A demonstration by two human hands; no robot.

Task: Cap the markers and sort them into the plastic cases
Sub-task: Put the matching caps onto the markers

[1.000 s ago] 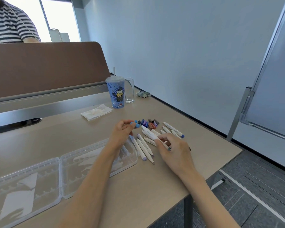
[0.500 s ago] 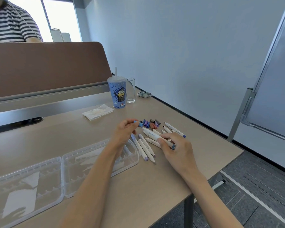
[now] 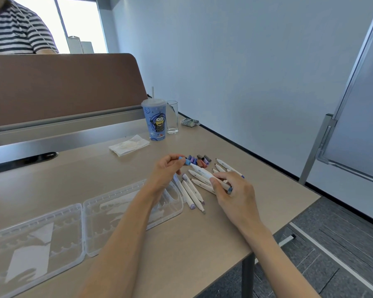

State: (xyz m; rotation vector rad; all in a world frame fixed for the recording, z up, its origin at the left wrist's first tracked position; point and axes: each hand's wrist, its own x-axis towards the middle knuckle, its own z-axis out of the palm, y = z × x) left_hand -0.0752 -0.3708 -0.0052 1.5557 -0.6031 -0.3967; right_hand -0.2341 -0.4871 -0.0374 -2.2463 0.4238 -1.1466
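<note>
Pinching a blue cap (image 3: 186, 161) with the left hand (image 3: 165, 168) against the tip of a white marker (image 3: 204, 173), gripping its barrel with the right hand (image 3: 235, 194) — just above the tabletop (image 3: 73, 186). Alongside: two open plastic cases (image 3: 116, 191), loose markers (image 3: 190, 193) and spare caps (image 3: 199, 161) — too overlapped to count.

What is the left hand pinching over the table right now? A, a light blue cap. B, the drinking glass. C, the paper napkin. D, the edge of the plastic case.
A: the left hand pinches a light blue cap right at the tip end of the white marker, which the right hand grips by its other end.
</note>
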